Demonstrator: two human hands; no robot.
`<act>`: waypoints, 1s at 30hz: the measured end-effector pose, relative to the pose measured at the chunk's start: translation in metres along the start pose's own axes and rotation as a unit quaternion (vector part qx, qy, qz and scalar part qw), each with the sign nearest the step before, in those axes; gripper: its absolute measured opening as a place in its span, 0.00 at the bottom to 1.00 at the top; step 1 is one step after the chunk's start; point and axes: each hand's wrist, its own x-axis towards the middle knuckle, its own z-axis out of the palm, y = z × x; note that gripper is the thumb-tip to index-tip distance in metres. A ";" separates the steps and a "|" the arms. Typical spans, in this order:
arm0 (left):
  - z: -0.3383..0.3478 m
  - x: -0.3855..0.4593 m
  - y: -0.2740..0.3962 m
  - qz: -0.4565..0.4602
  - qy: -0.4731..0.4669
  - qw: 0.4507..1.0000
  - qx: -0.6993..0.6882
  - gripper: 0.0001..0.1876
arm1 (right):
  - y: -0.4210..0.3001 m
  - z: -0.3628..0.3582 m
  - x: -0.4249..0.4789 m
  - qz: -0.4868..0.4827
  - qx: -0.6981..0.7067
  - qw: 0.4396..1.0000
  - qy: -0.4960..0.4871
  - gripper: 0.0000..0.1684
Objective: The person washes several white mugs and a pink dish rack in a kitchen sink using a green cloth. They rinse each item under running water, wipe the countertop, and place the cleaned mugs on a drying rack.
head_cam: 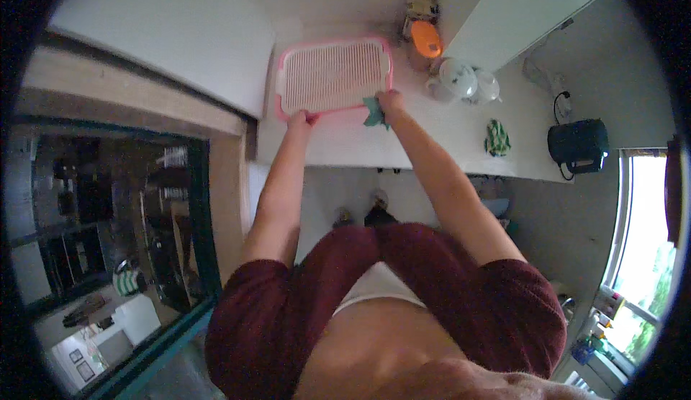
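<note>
A pink-rimmed plastic tray with a pale slatted top (pixel 336 75) is at the far left of the white countertop (pixel 345 143). My left hand (pixel 302 119) grips its near edge close to the left corner. At its near right corner my right hand (pixel 391 104) grips the rim. A green cloth (pixel 373 112) is also held in my right hand and hangs beside the tray's edge. My fingers under the rim are hidden. Whether the tray rests fully on the counter or is slightly raised, I cannot tell.
Right of the tray stand an orange-lidded container (pixel 426 39) and white lidded pots (pixel 459 78). A crumpled green-and-white cloth (pixel 497 138) lies farther right, before a dark green appliance (pixel 578 145) with a cord. White cabinet panels (pixel 178 27) border the left; a bright window (pixel 642 227) is at right.
</note>
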 end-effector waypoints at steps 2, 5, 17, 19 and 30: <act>0.015 0.005 0.013 0.022 -0.011 0.999 -0.026 0.06 | 0.020 -0.007 0.016 -0.059 0.031 0.998 -0.008 0.17; 0.025 -0.028 0.045 -0.172 0.119 0.959 -0.189 0.06 | -0.021 -0.018 -0.054 -0.022 -0.004 1.000 -0.007 0.13; -0.048 -0.199 0.041 -0.023 0.042 0.976 -0.212 0.22 | 0.085 -0.095 -0.148 -0.087 0.090 0.974 -0.191 0.22; -0.055 -0.243 0.059 -0.062 0.098 0.982 -0.146 0.23 | 0.124 -0.165 -0.106 -0.083 -0.191 0.977 0.045 0.25; -0.119 -0.341 -0.015 -0.133 0.116 0.967 -0.183 0.21 | 0.188 -0.343 -0.017 -0.109 -0.611 0.772 0.142 0.28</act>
